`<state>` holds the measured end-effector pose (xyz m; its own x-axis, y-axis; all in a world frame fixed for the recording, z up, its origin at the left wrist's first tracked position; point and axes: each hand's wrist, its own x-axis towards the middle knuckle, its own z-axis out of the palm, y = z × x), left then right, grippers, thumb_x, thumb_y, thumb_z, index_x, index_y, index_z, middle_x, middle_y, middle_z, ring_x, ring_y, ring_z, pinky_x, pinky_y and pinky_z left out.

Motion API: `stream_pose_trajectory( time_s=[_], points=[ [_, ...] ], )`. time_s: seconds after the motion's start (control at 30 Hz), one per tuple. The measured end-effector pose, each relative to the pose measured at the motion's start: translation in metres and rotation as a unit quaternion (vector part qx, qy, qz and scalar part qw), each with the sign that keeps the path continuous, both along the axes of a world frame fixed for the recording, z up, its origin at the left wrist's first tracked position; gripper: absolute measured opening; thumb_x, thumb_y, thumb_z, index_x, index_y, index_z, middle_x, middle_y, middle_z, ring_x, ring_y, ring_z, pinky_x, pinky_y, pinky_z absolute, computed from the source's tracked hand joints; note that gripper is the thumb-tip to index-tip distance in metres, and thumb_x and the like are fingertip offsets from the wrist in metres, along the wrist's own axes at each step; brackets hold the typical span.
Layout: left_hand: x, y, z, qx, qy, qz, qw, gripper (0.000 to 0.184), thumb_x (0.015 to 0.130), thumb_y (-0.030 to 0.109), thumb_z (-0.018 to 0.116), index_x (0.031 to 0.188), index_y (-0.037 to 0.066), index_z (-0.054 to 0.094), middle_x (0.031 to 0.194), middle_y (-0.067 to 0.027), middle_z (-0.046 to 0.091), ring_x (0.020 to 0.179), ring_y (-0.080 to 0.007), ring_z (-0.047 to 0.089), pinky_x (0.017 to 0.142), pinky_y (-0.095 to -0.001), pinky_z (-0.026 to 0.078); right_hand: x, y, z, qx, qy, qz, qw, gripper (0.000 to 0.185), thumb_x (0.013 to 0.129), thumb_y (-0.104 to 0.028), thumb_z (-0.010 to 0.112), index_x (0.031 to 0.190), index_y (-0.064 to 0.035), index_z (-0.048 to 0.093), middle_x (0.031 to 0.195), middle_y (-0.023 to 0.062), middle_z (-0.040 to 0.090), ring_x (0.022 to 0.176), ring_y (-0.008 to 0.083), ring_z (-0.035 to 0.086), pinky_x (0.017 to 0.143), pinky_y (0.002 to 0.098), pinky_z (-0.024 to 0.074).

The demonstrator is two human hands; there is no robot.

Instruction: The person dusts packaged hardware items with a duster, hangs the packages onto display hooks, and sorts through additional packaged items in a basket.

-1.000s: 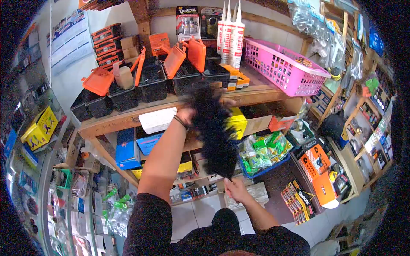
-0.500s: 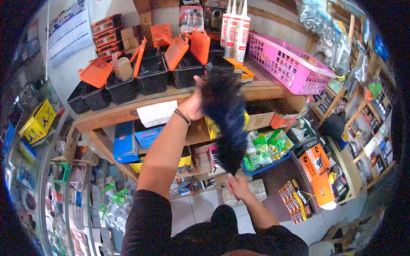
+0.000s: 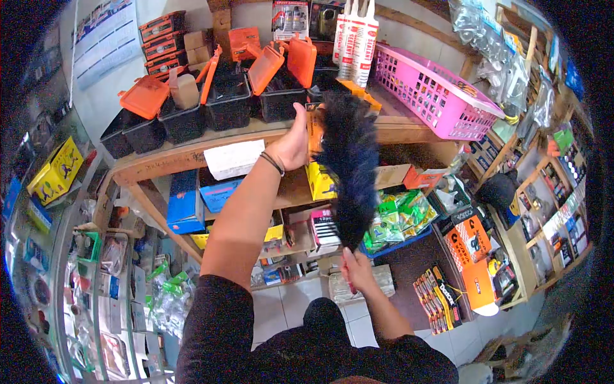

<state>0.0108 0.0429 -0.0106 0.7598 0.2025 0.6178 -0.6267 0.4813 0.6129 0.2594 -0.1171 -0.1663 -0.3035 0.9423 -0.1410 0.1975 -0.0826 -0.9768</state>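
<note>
My right hand (image 3: 359, 271) is closed around the handle of a dark feather duster (image 3: 350, 169). The duster stands nearly upright, its fluffy head reaching up to the shelf edge, a little blurred. My left hand (image 3: 293, 142) is raised at the shelf's front with the thumb up, gripping a narrow orange-and-black box (image 3: 314, 131). The duster feathers lie against that box and cover much of it; the fingers behind it are hidden. Near this hand, black bins (image 3: 281, 104) with raised orange lids (image 3: 267, 68) line the shelf.
White sealant tubes (image 3: 355, 48) and a pink basket (image 3: 441, 96) stand on the wooden shelf (image 3: 192, 157). Below are blue boxes (image 3: 187, 203), a tray of green packets (image 3: 401, 219) and carded packs (image 3: 436, 301). Glass shelving (image 3: 89, 275) runs along the left.
The duster has shifted slightly right, uncovering the orange-and-black box beside my left hand. My right hand has moved slightly upward with the handle. The view has shifted a little.
</note>
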Motion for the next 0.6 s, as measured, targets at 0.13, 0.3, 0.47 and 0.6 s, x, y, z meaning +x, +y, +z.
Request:
stream_pose_trajectory(
  time_s=[0.13,0.3,0.47,0.6],
  points=[
    [0.012,-0.029,0.023,0.05,0.145,0.309,0.939,0.091,0.064,0.076,0.031,0.126,0.01,0.033,0.118,-0.0192,0.045,0.105,-0.0432,0.044,0.084,-0.0484,0.04,-0.004,-0.005,-0.019,0.072,-0.029,0.072,0.994,0.042,0.088,-0.036,0.04,0.059,-0.0071,0.046,0.047,0.0003,0.044,0.036,0.0082,0.037,0.035,0.0236,0.0291],
    [0.016,-0.039,0.028,-0.06,0.244,0.445,0.86,0.082,0.071,0.072,0.016,0.125,0.013,0.034,0.114,-0.005,0.049,0.098,-0.0176,0.05,0.086,-0.0357,0.04,0.002,0.007,-0.013,-0.041,0.052,0.062,0.996,0.046,0.085,-0.04,0.045,0.056,-0.0036,0.049,0.045,0.0033,0.047,0.039,0.013,0.044,0.038,0.027,0.0336],
    [0.011,-0.026,0.027,0.006,0.176,0.256,0.95,0.08,0.075,0.068,0.026,0.129,0.01,0.028,0.124,-0.0145,0.041,0.11,-0.0381,0.041,0.09,-0.0486,0.036,0.002,0.003,-0.016,0.045,-0.054,0.044,0.997,0.048,0.085,-0.04,0.042,0.054,-0.0045,0.048,0.046,0.0034,0.047,0.041,0.0114,0.046,0.04,0.0261,0.0344],
    [0.016,-0.031,0.021,-0.04,0.226,0.449,0.863,0.088,0.068,0.075,0.019,0.13,0.013,0.027,0.13,-0.0096,0.036,0.116,-0.0288,0.038,0.097,-0.0411,0.03,0.0,0.003,0.001,-0.044,-0.013,0.025,0.999,0.045,0.085,-0.04,0.043,0.058,-0.0052,0.05,0.049,0.0034,0.049,0.045,0.011,0.046,0.042,0.0269,0.0353]
  ],
)
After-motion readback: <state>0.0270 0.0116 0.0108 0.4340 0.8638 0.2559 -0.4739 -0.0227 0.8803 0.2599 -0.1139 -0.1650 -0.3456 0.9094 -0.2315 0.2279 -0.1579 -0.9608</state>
